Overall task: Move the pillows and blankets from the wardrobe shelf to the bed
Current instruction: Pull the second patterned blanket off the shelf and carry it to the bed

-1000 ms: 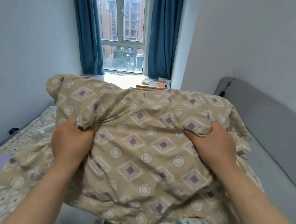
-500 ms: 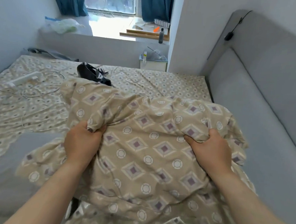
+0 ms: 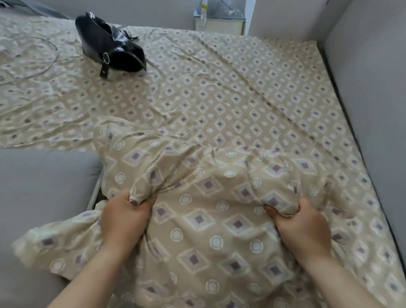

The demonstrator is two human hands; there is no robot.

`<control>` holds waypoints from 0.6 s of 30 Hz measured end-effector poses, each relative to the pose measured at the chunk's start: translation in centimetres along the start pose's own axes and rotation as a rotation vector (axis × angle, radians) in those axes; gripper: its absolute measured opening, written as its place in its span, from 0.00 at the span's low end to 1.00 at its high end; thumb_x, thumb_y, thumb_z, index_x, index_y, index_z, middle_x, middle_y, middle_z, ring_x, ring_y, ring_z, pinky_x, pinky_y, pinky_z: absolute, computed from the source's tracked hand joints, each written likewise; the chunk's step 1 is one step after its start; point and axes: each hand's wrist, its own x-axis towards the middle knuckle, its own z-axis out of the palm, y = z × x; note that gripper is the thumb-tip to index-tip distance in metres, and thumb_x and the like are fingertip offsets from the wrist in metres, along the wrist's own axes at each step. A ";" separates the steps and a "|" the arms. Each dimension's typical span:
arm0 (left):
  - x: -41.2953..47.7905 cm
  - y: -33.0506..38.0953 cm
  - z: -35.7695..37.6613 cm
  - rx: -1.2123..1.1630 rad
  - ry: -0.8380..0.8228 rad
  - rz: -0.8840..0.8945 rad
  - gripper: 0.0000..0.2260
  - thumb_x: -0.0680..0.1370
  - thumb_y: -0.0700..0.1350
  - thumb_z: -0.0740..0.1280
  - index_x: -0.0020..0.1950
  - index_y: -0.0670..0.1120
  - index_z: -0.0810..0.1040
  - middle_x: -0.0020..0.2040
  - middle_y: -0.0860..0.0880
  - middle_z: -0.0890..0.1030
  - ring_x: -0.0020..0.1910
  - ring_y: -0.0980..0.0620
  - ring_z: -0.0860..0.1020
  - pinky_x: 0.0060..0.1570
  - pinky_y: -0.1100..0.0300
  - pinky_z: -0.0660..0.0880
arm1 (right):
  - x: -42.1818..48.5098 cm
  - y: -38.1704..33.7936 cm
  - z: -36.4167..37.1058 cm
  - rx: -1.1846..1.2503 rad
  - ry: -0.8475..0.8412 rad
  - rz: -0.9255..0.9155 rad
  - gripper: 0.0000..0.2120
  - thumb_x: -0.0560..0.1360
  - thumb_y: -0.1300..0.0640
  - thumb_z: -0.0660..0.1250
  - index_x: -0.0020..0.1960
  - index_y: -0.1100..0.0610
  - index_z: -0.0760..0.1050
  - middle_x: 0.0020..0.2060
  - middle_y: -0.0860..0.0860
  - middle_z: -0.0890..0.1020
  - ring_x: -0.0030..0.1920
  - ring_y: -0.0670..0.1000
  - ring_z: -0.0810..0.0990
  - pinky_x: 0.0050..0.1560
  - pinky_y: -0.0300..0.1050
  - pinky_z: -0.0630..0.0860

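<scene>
Both hands, left hand [image 3: 123, 217] and right hand [image 3: 302, 229], clench bunched folds of a soft beige blanket [image 3: 206, 226] printed with purple diamonds and white rings, which lies crumpled on the bed [image 3: 225, 95]. Beyond the grip spreads a wrinkled sheet of matching print. Farther off, left of the grip, a glossy black bag [image 3: 110, 45] slumps by a looped white cable [image 3: 23, 64].

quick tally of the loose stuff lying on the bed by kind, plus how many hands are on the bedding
Patterned bedding bundle, held in both hands: 1
Black bag: 1
White cable with a pale block at its end: 1
Hands on the bundle, left hand and right hand: 2
Total: 3 loose things on the bed, 2 hands
</scene>
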 end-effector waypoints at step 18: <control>1.7 -1.5 1.0 0.146 -0.055 -0.102 0.22 0.65 0.63 0.71 0.44 0.47 0.72 0.41 0.50 0.77 0.42 0.45 0.76 0.44 0.47 0.74 | 0.2 -0.2 1.2 -0.247 -0.149 0.207 0.46 0.65 0.27 0.63 0.68 0.62 0.64 0.66 0.61 0.71 0.66 0.62 0.68 0.64 0.57 0.65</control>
